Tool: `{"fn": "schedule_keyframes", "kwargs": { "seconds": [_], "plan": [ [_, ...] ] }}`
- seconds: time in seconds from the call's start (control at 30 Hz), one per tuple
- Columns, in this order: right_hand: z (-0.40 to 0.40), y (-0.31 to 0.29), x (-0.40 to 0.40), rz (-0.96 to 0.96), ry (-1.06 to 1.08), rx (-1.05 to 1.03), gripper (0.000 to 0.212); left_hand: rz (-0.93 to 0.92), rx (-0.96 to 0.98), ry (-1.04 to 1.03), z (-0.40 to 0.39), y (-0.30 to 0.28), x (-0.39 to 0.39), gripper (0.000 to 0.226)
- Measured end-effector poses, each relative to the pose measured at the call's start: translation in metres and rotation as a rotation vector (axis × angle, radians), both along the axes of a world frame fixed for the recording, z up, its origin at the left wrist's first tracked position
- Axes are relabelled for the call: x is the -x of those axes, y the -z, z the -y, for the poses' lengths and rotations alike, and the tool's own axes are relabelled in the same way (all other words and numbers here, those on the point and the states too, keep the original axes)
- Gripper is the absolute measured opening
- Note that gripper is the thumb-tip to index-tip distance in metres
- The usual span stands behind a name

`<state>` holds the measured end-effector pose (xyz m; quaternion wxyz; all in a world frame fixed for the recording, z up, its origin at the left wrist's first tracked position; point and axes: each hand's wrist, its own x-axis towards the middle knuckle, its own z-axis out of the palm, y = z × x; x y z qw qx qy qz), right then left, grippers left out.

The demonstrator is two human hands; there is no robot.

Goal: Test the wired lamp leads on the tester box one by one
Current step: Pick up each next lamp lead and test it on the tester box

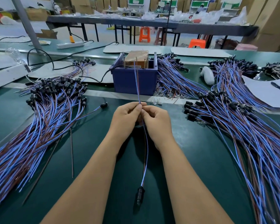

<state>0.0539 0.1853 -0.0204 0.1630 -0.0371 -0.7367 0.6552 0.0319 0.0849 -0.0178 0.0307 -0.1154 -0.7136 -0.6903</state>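
My left hand [126,118] and my right hand [157,122] meet at the table's middle and both pinch one wired lamp lead [137,84]. Its blue and brown wires rise from my fingertips toward the metal pins at the top of the blue tester box [134,80]. Whether the wire tips touch the pins I cannot tell. Below my hands the same lead hangs down to its black lamp socket [140,194], which lies on the green table [90,151] between my forearms.
Large heaps of similar leads lie on the left [44,113] and on the right [242,126]. A black cable [94,79] runs from the box to the left. White sheets and a notebook [275,89] sit at far right.
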Motion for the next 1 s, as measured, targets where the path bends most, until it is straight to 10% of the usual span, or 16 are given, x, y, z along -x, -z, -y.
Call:
{"fn": "schedule_keyframes", "kwargs": {
  "seconds": [1.0],
  "plan": [
    [-0.013, -0.003, 0.003, -0.002, 0.342, 0.130, 0.028, 0.186, -0.039, -0.265, 0.004, 0.006, 0.021, 0.030]
  ]
}}
